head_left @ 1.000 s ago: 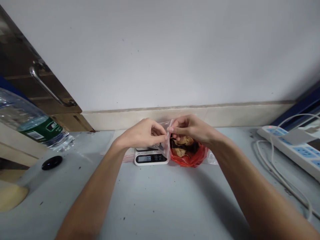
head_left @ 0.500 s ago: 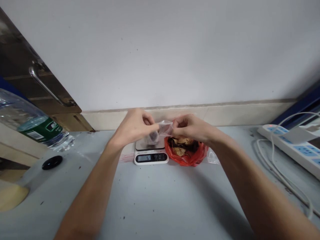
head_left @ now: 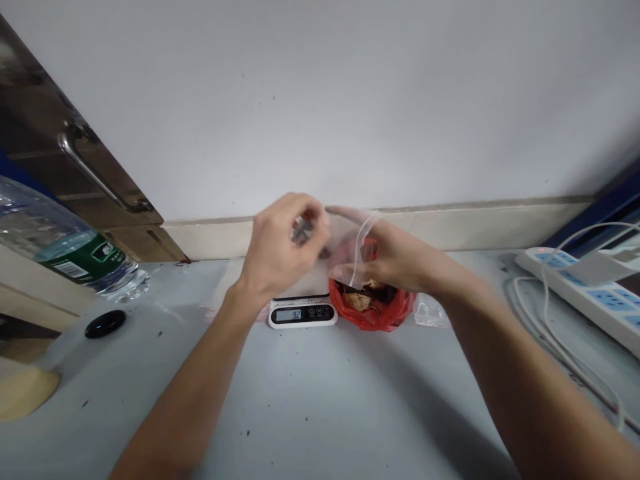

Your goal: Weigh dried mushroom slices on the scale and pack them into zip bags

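A clear plastic bag [head_left: 356, 250] with something dark in its lower part is held up above the scale and the red bag. My left hand [head_left: 283, 243] is curled round the dark end of it; part of the contents shows between the fingers. Behind and beside the bag's loose edge is my right hand [head_left: 400, 257], thumb and forefinger spread apart and somewhat blurred. Below my left hand stands a white digital scale [head_left: 303, 315], its display lit and its plate partly hidden. Beside it, a red plastic bag [head_left: 373, 317] lies open with brown and dark dried pieces [head_left: 361, 302] inside.
A clear bottle with a green label [head_left: 90, 257] is at the left, near a black oval object [head_left: 105, 324] and a pale yellow object [head_left: 27, 393]. At the right lie a white power strip [head_left: 590, 290] and cables. Clear plastic [head_left: 430, 312] lies beside the red bag. A wall rises behind.
The clear bag has been lifted off the scale and tipped sideways. My left hand has moved up and round its filled end. My right hand's pinch has opened into spread fingers.
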